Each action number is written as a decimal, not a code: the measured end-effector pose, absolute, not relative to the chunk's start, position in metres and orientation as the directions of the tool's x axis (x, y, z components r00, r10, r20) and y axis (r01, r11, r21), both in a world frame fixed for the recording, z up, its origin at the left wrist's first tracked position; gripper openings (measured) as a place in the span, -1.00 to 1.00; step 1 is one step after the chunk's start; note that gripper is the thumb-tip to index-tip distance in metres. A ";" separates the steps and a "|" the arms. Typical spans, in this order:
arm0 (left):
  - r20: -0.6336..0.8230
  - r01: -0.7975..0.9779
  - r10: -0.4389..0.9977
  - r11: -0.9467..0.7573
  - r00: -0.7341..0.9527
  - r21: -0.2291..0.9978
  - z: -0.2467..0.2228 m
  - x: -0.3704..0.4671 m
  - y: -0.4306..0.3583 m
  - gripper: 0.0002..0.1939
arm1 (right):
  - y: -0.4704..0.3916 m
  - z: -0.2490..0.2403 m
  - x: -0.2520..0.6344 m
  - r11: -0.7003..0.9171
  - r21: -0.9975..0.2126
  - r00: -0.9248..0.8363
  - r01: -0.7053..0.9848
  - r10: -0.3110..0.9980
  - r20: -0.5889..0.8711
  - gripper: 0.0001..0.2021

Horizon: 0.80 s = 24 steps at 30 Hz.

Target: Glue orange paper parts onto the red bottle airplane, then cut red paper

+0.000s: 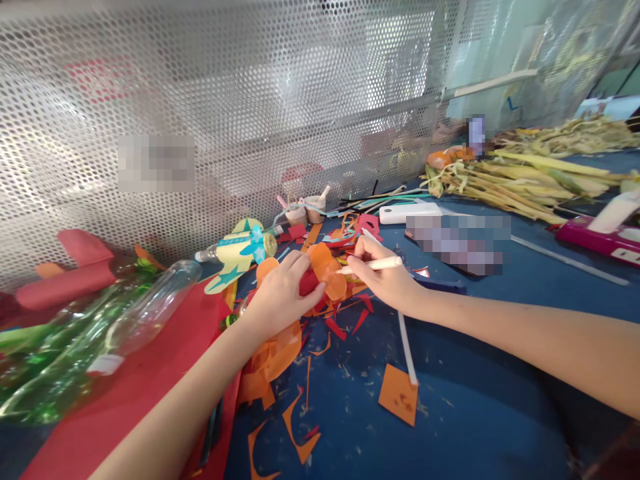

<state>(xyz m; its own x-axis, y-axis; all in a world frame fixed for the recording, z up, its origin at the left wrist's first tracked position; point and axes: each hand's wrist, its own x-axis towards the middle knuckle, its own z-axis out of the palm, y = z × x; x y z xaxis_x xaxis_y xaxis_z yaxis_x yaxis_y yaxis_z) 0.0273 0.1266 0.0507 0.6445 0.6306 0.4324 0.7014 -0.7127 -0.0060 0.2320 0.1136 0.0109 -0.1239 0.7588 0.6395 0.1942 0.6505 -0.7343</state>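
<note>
Orange cutout [326,265] lies between left hand [281,288], gripping red paper [310,285], and right hand [393,283], pinching a pen [377,264].

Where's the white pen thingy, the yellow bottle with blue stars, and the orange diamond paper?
White pen-like stick [384,263]: head view, on its shaft.
Yellow-wrapped bottle [231,251]: head view, on its yellow side.
Orange diamond paper [399,395]: head view, near its middle.

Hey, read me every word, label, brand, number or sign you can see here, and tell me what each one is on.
No text can be read.
White patch on the purple object, far right: too blurred to read.
Metal mesh: part is pixelated, nothing legible there.
</note>
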 end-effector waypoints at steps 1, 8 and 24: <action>0.432 0.701 0.630 -0.713 0.645 -0.006 0.051 0.027 0.127 -0.81 | 0.114 0.010 0.232 0.647 -0.738 -0.122 0.190 0.762 0.636 -0.78; 0.436 0.701 0.628 -0.713 0.645 -0.009 0.051 0.027 0.127 -0.83 | 0.114 0.009 0.233 0.649 -0.735 -0.130 0.194 0.760 0.637 -0.78; 0.449 0.698 0.620 -0.716 0.644 -0.012 0.050 0.027 0.127 -0.82 | 0.112 0.015 0.232 0.624 -0.756 -0.106 0.198 0.781 0.616 -0.78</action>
